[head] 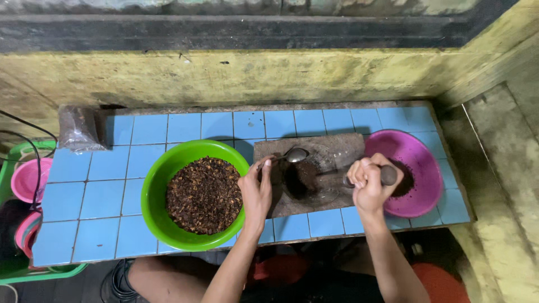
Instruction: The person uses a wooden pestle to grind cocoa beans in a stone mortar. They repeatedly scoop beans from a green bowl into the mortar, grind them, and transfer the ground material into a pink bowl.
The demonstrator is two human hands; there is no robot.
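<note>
My left hand [256,191] holds a metal spoon [293,155] by its handle, its bowl over the flat stone grinding slab [342,147]. My right hand [368,182] grips a dark stone pestle [388,175] that lies across the slab toward a dark ground paste [298,178] in the slab's hollow. A green bowl [154,191] full of dark brown dried bits [203,194] sits just left of my left hand. A pink bowl [418,154] with some dark paste [403,182] inside stands right of the slab.
Everything rests on a blue tiled counter [90,196] against a stained yellow wall. A clear plastic bag [78,129] of dark stuff lies at the back left corner. Pink plastic containers [27,179] in a green basket sit left of the counter. My legs show below the front edge.
</note>
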